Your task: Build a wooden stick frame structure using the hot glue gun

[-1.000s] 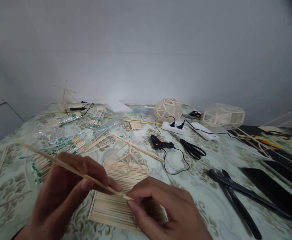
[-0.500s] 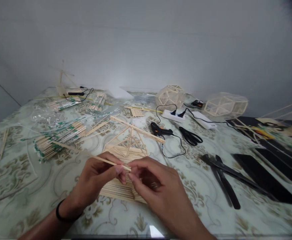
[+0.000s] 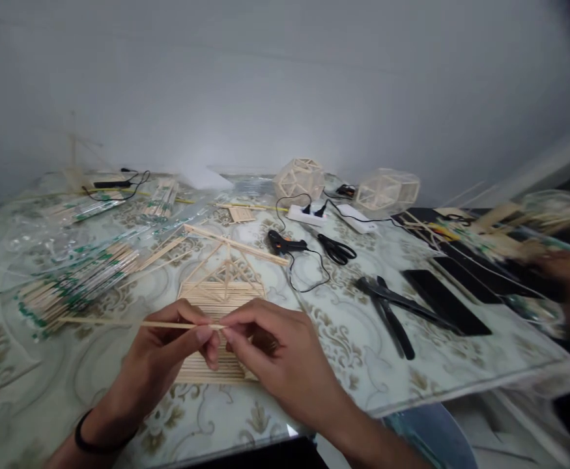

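My left hand (image 3: 167, 352) and right hand (image 3: 270, 355) pinch a thin, light, brittle pale wooden stick (image 3: 118, 322) at its right tip, centre frame.

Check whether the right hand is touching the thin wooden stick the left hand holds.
Touching. The head view shows the right hand pinching the stick at its tip, against the left hand.

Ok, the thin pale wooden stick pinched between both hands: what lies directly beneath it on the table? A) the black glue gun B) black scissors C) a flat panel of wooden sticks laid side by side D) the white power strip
C: the thin pale wooden stick, pinched by the left hand and right hand, is over the flat panel of wooden sticks; the other items lie farther back.
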Available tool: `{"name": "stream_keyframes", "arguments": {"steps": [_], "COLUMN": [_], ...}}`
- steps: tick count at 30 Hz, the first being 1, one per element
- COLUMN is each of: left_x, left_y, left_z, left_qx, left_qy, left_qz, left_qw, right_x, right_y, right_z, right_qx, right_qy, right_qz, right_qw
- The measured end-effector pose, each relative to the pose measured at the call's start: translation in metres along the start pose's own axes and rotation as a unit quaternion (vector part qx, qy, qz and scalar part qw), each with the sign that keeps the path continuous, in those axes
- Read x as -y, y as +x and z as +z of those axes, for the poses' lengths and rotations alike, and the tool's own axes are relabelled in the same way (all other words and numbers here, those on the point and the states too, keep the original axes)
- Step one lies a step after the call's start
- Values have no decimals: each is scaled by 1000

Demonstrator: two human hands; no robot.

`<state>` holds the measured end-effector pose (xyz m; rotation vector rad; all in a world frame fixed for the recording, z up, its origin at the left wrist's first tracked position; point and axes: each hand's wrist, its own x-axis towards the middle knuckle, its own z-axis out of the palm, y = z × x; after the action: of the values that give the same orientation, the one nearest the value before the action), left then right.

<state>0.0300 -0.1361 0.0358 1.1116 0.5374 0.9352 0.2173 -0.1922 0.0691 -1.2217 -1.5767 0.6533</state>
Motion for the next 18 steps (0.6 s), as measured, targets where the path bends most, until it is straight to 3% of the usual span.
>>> {"name": "stream_keyframes", "arguments": {"steps": [5,9,12,18], "left_x": [-7,-27,-42,-53], "left_y": [-3,0,5,20], "left_z": [-1,9,22,44], "left_qx": [-4,68,109,104], "left_qy": [163,312,372,432], "left_qz": [38,60,39,50], "left_qw": [986,946,921,894], "right_x": [3,8,12,19], "right_y": [-5,-8,-9,-11], "right_z": [-9,-27,-38,-46], "right_qx": [-5,22,24,-11], "right_qy": [0,-37,-57,-57], "right_qz": [0,-38,-57,-52], "right_qw": [1000,998,996,997]}}
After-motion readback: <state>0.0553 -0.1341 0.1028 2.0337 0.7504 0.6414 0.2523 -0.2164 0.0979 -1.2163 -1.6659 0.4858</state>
